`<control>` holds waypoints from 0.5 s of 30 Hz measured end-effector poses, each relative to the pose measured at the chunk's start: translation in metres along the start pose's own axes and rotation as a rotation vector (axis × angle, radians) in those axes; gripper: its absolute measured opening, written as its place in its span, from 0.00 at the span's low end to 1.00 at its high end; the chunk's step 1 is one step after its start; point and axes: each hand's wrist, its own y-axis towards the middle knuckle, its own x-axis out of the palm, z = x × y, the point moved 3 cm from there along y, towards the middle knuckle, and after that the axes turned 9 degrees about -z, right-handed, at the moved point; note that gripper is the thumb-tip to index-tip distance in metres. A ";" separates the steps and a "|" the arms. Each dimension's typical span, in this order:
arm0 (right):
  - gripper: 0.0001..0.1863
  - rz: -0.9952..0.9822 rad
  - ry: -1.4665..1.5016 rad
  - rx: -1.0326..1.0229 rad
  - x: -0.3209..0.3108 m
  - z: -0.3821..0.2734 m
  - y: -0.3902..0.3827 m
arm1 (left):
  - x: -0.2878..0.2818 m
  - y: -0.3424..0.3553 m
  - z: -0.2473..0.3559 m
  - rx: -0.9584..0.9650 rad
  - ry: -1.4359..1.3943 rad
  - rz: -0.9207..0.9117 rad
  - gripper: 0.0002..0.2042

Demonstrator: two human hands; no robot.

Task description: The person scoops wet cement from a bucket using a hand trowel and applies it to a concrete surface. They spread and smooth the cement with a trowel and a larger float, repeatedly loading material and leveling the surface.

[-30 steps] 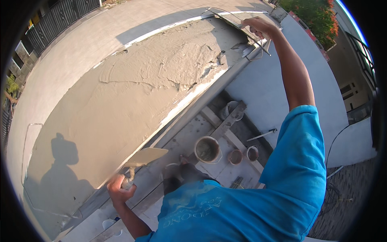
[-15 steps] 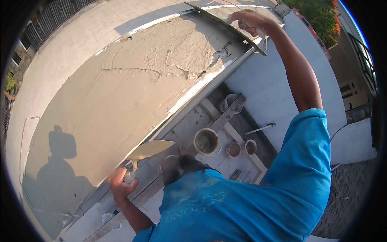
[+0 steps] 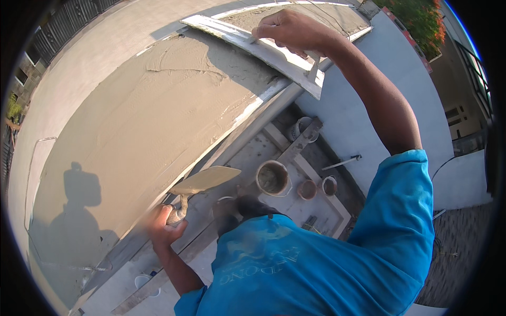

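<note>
The right hand [image 3: 295, 34] is wrapped round the handle of a float [image 3: 274, 60], probably so the long blade spans the mortar [image 3: 142, 110] near the slab's [image 3: 245, 114] far right end, one tip overhanging its near edge. The left hand [image 3: 168, 225] is curled tight on a trowel [image 3: 208, 179], pointed past that edge, perhaps to spare the surface. One float, one trowel; below, at least four buckets [image 3: 260, 184].

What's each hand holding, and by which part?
Left hand holds a trowel by its handle; right hand holds a long float by its handle.
</note>
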 end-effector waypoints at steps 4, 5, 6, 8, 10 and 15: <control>0.21 -0.025 -0.071 0.039 0.022 -0.047 -0.001 | 0.000 -0.005 -0.007 0.012 0.040 -0.058 0.19; 0.21 -0.017 -0.097 -0.007 0.030 -0.052 0.002 | 0.001 -0.002 -0.007 0.027 0.040 -0.055 0.20; 0.22 -0.008 -0.123 -0.053 0.036 -0.061 0.003 | 0.001 0.000 -0.006 0.041 0.041 -0.052 0.20; 0.22 0.041 -0.136 -0.107 0.046 -0.079 -0.006 | 0.000 0.001 -0.005 0.028 0.037 -0.073 0.20; 0.22 0.194 -0.222 -0.227 0.054 -0.086 -0.009 | -0.001 0.001 -0.005 0.023 0.031 -0.075 0.19; 0.22 0.224 -0.406 0.068 0.029 -0.051 0.004 | 0.001 -0.001 -0.008 0.026 0.044 -0.075 0.20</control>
